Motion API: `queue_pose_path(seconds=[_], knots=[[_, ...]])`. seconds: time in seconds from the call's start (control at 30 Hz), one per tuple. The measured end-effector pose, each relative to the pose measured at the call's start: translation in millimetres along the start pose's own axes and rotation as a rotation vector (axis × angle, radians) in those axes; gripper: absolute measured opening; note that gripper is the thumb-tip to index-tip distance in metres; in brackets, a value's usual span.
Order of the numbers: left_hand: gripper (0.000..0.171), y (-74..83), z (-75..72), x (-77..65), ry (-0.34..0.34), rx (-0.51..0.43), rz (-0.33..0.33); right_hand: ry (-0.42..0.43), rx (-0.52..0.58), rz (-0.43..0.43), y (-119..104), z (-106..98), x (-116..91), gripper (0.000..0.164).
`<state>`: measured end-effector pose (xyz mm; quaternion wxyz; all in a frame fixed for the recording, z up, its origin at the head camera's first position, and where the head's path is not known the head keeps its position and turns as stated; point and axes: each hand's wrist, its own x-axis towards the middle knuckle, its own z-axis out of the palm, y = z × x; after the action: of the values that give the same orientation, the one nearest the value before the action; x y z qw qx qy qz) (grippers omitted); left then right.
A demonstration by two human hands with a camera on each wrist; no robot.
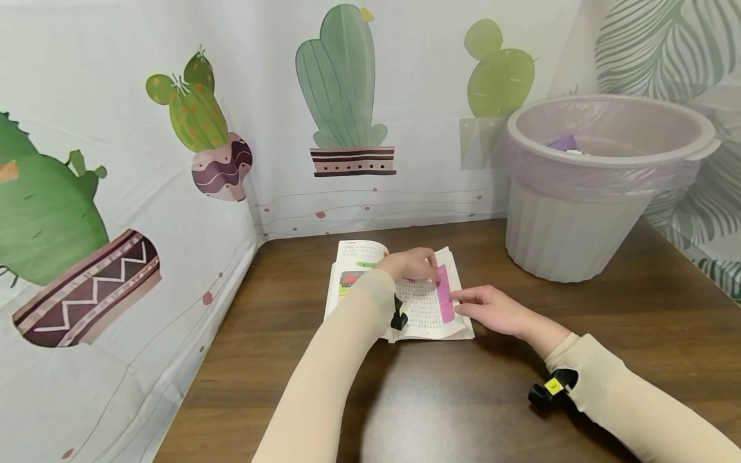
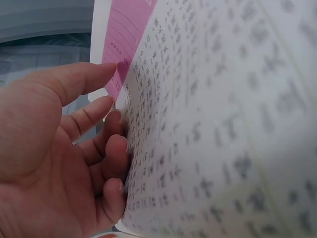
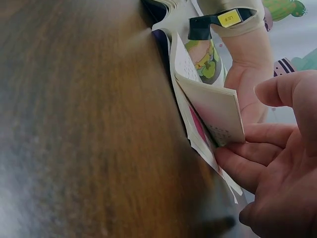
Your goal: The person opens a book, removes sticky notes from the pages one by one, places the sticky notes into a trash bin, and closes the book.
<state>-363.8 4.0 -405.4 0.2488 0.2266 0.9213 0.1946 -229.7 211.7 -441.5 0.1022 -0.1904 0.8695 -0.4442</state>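
Note:
An open book (image 1: pixel 421 321) with printed pages lies on the table. A narrow pink strip (image 1: pixel 444 302) runs along the outer side of its right page. My left hand (image 1: pixel 410 263) reaches across the book to the upper end of the strip. In the left wrist view, the thumb (image 2: pixel 99 75) rests at the pink strip (image 2: pixel 124 34) while the other fingers bend loosely against the page. My right hand (image 1: pixel 494 310) is at the book's right edge, fingertips at the strip's lower half. In the right wrist view, its extended fingers (image 3: pixel 247 166) touch the page edges (image 3: pixel 233 119), thumb raised apart.
A grey bin (image 1: pixel 570 225) lined with a thin bag stands at the back right of the brown table (image 1: pixel 278 386), with a purple piece (image 1: pixel 563 143) inside. A white curtain (image 1: pixel 417 77) printed with cacti hangs behind and to the left.

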Motion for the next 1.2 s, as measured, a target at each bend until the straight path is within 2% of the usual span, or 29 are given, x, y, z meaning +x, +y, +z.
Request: queue_pose_path(seconds=[0.2,0.33,0.5,0.63,0.83,0.97,1.07,1.2], knots=[[0.033,-2.6,-5.7,-6.4,-0.009,-0.002,0.055,0.008,-0.001,-0.013,2,0,0,0.046],[0.04,-7.9,-12.6,-11.6,-0.009,-0.058,0.097,0.009,-0.015,-0.02,3,0,1,0.045],[0.047,-22.0,-25.9,-24.0,0.059,-0.137,0.13,0.003,-0.03,-0.022,2,0,2,0.045],[0.05,-43.1,-37.6,-37.6,0.113,-0.216,0.113,0.0,-0.023,-0.016,2,0,1,0.046],[0.044,-83.6,-48.8,-55.9,0.127,-0.331,0.05,0.0,-0.007,-0.008,1,0,0,0.046],[0.04,-112.6,-48.6,-66.2,0.142,-0.381,0.008,0.0,0.004,-0.005,3,0,0,0.047],[0.042,-132.3,-44.5,-75.8,0.169,-0.385,-0.026,0.007,0.0,-0.012,4,2,1,0.046],[0.046,-150.1,-37.1,-89.2,0.201,-0.406,-0.043,0.017,-0.013,-0.035,5,4,2,0.046]])
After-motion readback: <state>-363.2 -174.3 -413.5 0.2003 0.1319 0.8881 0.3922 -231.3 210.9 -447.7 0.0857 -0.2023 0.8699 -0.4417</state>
